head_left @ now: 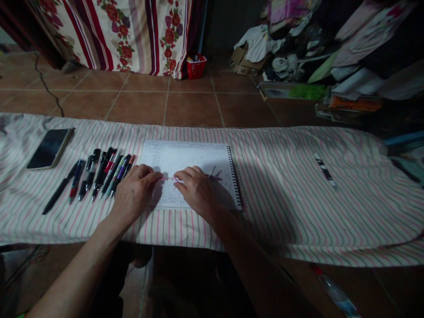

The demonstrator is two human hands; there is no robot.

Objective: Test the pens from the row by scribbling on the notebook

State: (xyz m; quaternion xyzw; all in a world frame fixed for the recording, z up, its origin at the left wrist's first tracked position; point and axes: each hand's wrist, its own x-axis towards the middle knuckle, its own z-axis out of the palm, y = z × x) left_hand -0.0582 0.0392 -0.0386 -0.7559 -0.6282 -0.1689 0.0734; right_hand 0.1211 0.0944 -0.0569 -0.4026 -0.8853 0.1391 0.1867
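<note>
Cloth (pixel 285 207), striped | floor tiles (pixel 139 104), brown | left hand (pixel 135 193), right hand (pixel 198 189): grip narrow, hold unclear

Left hand (pixel 135 192), right hand (pixel 197 190) on spiral notebook (pixel 185 155) | pens (pixel 111 174) beside left

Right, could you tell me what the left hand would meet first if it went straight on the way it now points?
The left hand would probably meet the thin pale strip just ahead of it, then the right hand, though depth is unclear.
</note>
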